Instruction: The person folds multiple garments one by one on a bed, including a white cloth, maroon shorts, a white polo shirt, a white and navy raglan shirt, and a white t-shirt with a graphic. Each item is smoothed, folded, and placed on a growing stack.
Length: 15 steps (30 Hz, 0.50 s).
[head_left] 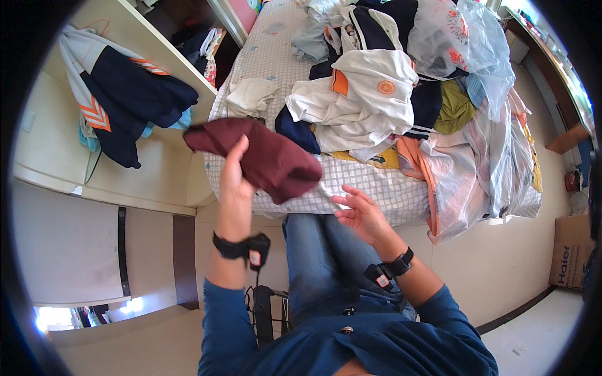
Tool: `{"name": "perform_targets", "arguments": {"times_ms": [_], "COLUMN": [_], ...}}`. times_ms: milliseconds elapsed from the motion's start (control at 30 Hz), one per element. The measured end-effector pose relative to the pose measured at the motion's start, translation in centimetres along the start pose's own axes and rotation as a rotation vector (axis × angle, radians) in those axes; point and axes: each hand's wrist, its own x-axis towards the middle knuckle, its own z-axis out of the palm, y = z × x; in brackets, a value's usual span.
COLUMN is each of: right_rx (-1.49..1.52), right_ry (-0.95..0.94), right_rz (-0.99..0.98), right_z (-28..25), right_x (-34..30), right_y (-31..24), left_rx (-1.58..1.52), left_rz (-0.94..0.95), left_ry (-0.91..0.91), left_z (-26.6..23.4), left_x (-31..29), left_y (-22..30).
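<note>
A maroon folded garment is in my left hand, above the near left part of the bed. My left thumb lies on top of the cloth, and the other fingers are hidden under it. To the right of the garment, my right hand is open with its fingers apart and nothing in it. Just beyond the maroon cloth lies a small cream cloth. A white shirt with an orange collar rests on the heap of clothes, beside a navy garment.
The bed has a checked sheet. Clear plastic bags, an olive cloth and a pale plastic-like sheet lie on its right side. A navy and white jacket hangs in the cabinet at left. A cardboard box stands at far right.
</note>
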Motion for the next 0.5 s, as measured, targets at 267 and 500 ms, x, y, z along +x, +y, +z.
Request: {"name": "perform_targets", "arguments": {"times_ms": [267,500], "right_rx": [-0.179,-0.383], "right_ry": [0.116,0.229], "right_rz": [-0.001,-0.084], "right_z": [-2.8,-5.1], "right_x": [1.8,3.9], "right_y": [-1.6,-3.9], "left_rx": [-0.025,0.007], "left_rz": [0.39,0.384], "left_ry": [-0.115,0.327], "left_z": [-0.6,-14.5], "left_x": [16.1,23.8], "left_y": [12.9,4.9]}}
